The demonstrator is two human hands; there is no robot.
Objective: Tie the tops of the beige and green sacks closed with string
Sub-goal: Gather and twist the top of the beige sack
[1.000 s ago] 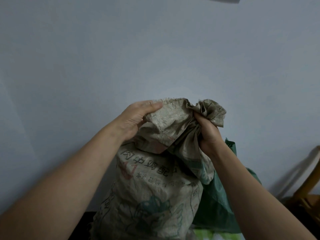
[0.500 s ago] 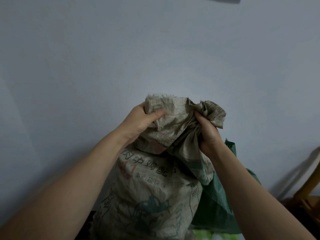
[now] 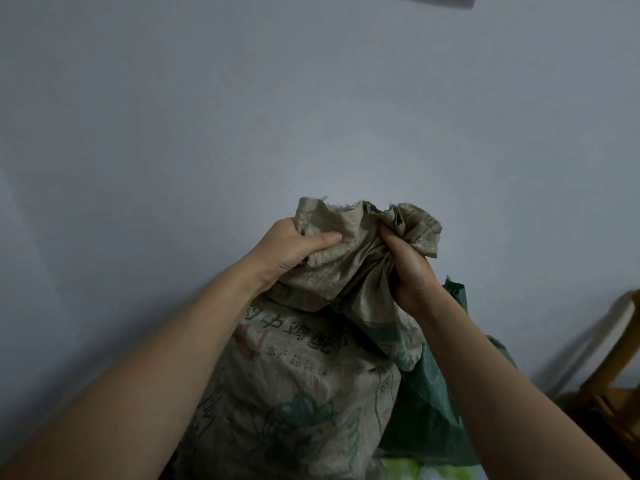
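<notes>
A full beige woven sack [image 3: 298, 386] with dark and red print stands upright before a pale wall. Its loose top is bunched between both hands. My left hand [image 3: 292, 249] grips the left part of the top fabric, thumb pressed across it. My right hand [image 3: 407, 263] is closed around the gathered neck on the right, with crumpled fabric sticking out above the fist. A green sack [image 3: 429, 414] stands right behind and to the right of the beige one, mostly hidden by it and my right forearm. No string is visible.
A yellow wooden piece of furniture [image 3: 613, 386] stands at the right edge against the wall. Something light green and white [image 3: 405, 471] lies low beneath the sacks. The plain wall fills the upper view.
My left hand has shifted its grip lower and rightward on the sack top, folding the left flap toward the gathered neck. My right hand keeps its hold in place.
</notes>
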